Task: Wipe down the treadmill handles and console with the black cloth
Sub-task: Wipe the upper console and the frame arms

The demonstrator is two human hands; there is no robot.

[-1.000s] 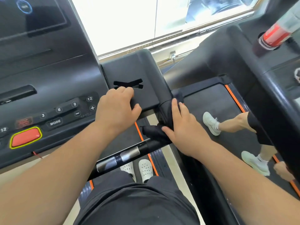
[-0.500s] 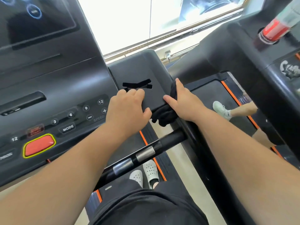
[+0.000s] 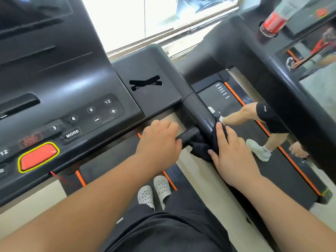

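The black cloth (image 3: 201, 149) is bunched over the joint where the right side handle (image 3: 198, 110) meets the short crossbar (image 3: 189, 135). My right hand (image 3: 231, 157) grips the cloth around the side handle, thumb on the inner side, fingers pointing up along the handle. My left hand (image 3: 160, 140) curls over the crossbar just left of the cloth, below the console's right corner (image 3: 154, 95). The console (image 3: 72, 79) with its number keys and MODE button fills the upper left.
A red stop button (image 3: 37, 157) sits at the console's lower left. On the neighbouring treadmill (image 3: 283, 171) at the right a person's legs (image 3: 254, 115) are walking. A red-labelled bottle (image 3: 272, 22) stands in that machine's holder. My white clogs (image 3: 154, 193) are on the belt below.
My right hand slid the cloth from the console corner back down the side handle to the crossbar joint. My left hand dropped from the console's edge onto the crossbar.
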